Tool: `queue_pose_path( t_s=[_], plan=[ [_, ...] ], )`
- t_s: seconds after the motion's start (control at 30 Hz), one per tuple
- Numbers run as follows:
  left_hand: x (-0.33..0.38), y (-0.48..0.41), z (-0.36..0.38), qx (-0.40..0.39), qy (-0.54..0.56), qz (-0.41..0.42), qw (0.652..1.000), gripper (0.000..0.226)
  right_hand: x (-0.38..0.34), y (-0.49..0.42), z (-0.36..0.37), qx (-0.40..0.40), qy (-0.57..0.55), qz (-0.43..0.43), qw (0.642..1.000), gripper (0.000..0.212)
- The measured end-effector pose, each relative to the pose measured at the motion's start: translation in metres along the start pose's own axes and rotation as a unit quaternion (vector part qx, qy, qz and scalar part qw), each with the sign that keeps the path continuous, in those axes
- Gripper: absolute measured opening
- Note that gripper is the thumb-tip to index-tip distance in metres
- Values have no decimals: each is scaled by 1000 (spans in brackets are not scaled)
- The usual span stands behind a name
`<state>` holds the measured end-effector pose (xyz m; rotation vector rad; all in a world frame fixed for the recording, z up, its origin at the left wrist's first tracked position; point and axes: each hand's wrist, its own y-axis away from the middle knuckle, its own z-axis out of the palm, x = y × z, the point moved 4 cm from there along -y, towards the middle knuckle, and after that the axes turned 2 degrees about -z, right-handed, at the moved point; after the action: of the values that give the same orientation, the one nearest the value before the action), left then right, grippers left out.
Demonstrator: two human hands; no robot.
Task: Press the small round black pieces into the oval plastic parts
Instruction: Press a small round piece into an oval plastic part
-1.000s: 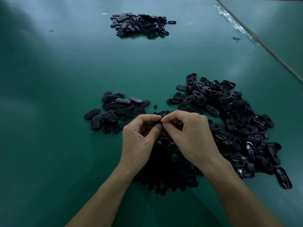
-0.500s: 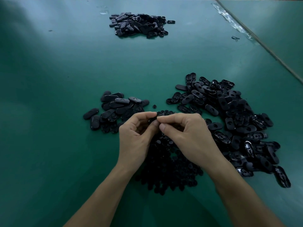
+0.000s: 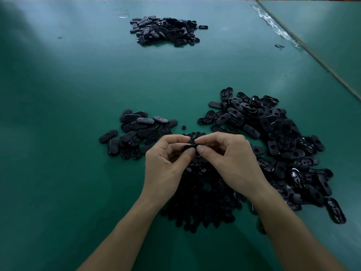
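Fingers curled, left grip (image 3: 166, 167) and right grip (image 3: 232, 161) meet, both pinching one oval part (image 3: 188, 148) between them, above the pile of round pieces (image 3: 203, 192) on the worktop (image 3: 78, 94).

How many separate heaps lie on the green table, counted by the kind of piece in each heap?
Heaps of oval plastic parts: 3 (far heap, left heap, right heap)
Heaps of small round black pieces: 1 (near heap)
Total: 4 heaps
Not counted: the single oval part pinched by the left hand and the right hand.
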<state>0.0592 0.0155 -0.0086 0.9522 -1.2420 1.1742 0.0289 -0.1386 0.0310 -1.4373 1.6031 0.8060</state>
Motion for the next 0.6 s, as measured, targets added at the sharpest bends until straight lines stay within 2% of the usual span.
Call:
queue_pose_path(
  t_s=[0.23, 0.6],
  plan=[
    [0, 0, -1, 11, 38, -22, 999, 30, 0, -4, -4, -27, -13, -1, 1000, 11],
    [1, -2, 1, 13, 51, -41, 998, 32, 1, -2, 4, 2, 1, 11, 1000, 11]
  ],
)
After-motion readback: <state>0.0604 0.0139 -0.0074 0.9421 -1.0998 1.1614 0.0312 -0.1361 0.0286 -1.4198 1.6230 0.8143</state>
